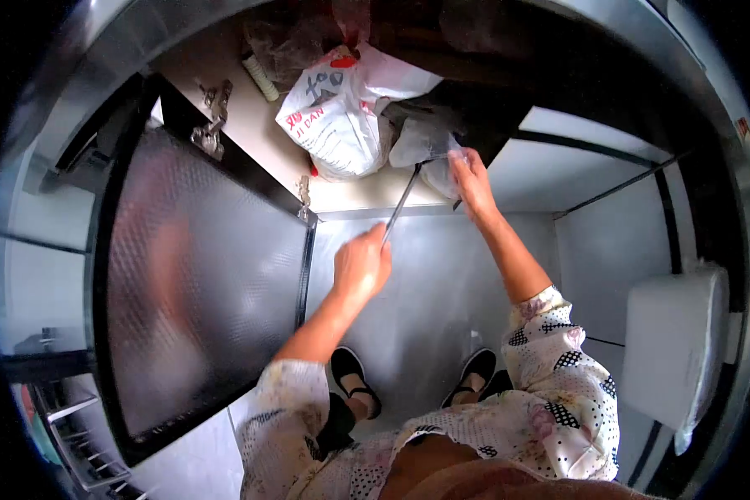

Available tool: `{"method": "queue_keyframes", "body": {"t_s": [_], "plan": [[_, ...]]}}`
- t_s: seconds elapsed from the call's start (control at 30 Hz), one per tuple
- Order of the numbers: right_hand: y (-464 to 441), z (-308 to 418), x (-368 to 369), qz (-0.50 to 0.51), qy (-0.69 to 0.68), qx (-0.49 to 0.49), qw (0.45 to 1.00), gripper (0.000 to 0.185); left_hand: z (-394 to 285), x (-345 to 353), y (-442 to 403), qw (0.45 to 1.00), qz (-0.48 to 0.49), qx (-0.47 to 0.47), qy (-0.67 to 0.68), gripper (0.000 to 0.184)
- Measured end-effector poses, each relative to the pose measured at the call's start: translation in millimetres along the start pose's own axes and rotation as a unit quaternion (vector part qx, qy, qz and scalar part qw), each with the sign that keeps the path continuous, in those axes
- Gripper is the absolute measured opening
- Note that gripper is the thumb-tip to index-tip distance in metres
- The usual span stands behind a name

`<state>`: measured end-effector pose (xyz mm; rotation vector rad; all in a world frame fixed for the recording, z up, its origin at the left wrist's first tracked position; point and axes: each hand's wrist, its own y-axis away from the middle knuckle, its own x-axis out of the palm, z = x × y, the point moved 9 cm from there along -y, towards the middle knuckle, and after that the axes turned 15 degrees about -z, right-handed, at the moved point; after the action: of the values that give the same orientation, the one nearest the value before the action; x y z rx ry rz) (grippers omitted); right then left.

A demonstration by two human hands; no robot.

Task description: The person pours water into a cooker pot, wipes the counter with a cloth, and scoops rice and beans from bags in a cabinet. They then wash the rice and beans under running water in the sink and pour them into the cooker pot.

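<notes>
Just right of the white, red-lettered plastic sack (335, 137), a translucent plastic bag (425, 143) is pinched by the right hand (475, 185), probably to steady it against the slim, grey metal-handled utensil (402, 202) gripped in the left hand (363, 260), nearer the person than the sack.

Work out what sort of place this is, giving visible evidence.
Probably a kitchen: there's an open cabinet door, a printed white bag inside the cabinet, and a metal rack at lower left.

A cream cabinet shelf (335, 197) carries a bulging white bag (342, 133) with red lettering; a clear plastic bag (417, 143) is just beside it.
</notes>
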<state>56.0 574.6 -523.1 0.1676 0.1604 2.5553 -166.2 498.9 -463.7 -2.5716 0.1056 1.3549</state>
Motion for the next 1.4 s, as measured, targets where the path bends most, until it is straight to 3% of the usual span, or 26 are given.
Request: {"method": "queue_keyframes", "body": {"t_s": [0.03,0.17,0.2,0.23,0.27,0.3,0.37,0.43,0.53,0.6,0.67,0.7,0.73,0.8,0.83,1.03,1.13,1.23,1.33,1.4], "plan": [[5.3,-1.5,4.2,0.048,0.004,0.008,0.999,0.031,5.0,15.1,-8.3,1.000,-0.001,0.003,-0.015,0.029],[16.0,-7.9,-0.8,0.110,0.018,0.073,0.991,0.037,25.5,43.8,-39.5,0.994,-0.095,0.043,-0.031,0.011],[9.2,-17.5,-1.0,0.116,0.013,0.066,0.991,0.040,48.3,59.2,-45.0,0.992,-0.035,-0.079,0.096,0.010],[7.5,-19.2,-0.3,0.120,0.029,0.068,0.990,0.040,65.5,74.0,-45.8,0.955,0.025,-0.195,0.221,0.010],[7.7,-18.9,1.0,0.122,0.044,0.069,0.989,0.040,72.9,88.4,-37.3,0.887,0.086,-0.299,0.340,0.010],[4.6,-20.5,0.0,0.124,0.053,0.040,0.990,0.039,55.6,69.5,-27.2,0.839,0.075,-0.360,0.400,0.008],[-7.8,-21.3,-2.8,0.130,0.071,-0.024,0.989,0.036,44.0,62.2,-29.4,0.801,0.084,-0.370,0.463,0.007],[-4.8,-21.7,-4.4,0.114,0.127,-0.016,0.985,0.030,26.6,49.3,-38.1,0.769,0.117,-0.372,0.507,0.009],[-2.3,-27.5,-10.7,0.113,0.089,0.013,0.989,0.023,1.4,59.6,-47.9,0.774,0.107,-0.340,0.523,0.011],[-15.3,-25.2,-12.3,0.115,0.027,0.019,0.993,0.019,11.1,85.4,-51.3,0.838,0.123,-0.309,0.433,0.013],[-42.3,-26.8,-18.1,0.117,-0.032,0.004,0.993,0.013,31.7,116.9,-60.3,0.912,0.161,-0.230,0.300,0.015],[-47.8,-27.0,-23.9,0.113,-0.030,0.011,0.993,0.009,43.3,117.4,-60.7,0.953,0.154,-0.213,0.152,0.013],[-53.2,-29.4,-28.1,0.102,-0.041,0.010,0.994,0.007,46.8,111.6,-64.3,0.982,0.107,-0.147,0.042,0.012],[-49.0,-25.4,-35.6,0.078,-0.060,0.016,0.995,0.005,32.6,86.3,-58.5,0.984,0.016,-0.013,-0.179,0.019],[-45.8,-25.9,-35.4,0.076,-0.059,0.019,0.995,0.005,34.8,84.5,-55.1,0.982,0.048,-0.040,-0.181,0.026],[-30.8,-37.3,-19.4,0.137,-0.056,0.045,0.988,0.006,22.8,96.9,-69.8,0.990,0.035,-0.008,-0.139,0.021],[-17.5,-30.5,-9.7,0.170,-0.033,0.018,0.985,0.009,17.9,112.8,-56.2,0.970,0.189,-0.148,-0.034,0.019],[-11.0,-28.5,-3.1,0.201,-0.044,-0.005,0.979,0.013,35.5,128.9,-58.1,0.976,0.114,-0.188,0.000,0.017],[-0.6,-23.8,-2.4,0.224,-0.049,0.004,0.973,0.021,46.2,144.5,-71.8,0.986,0.088,-0.143,-0.006,0.018],[11.0,-19.6,-6.9,0.219,-0.091,0.031,0.971,0.028,44.7,148.1,-83.0,0.994,0.019,-0.094,-0.048,0.019]]}}
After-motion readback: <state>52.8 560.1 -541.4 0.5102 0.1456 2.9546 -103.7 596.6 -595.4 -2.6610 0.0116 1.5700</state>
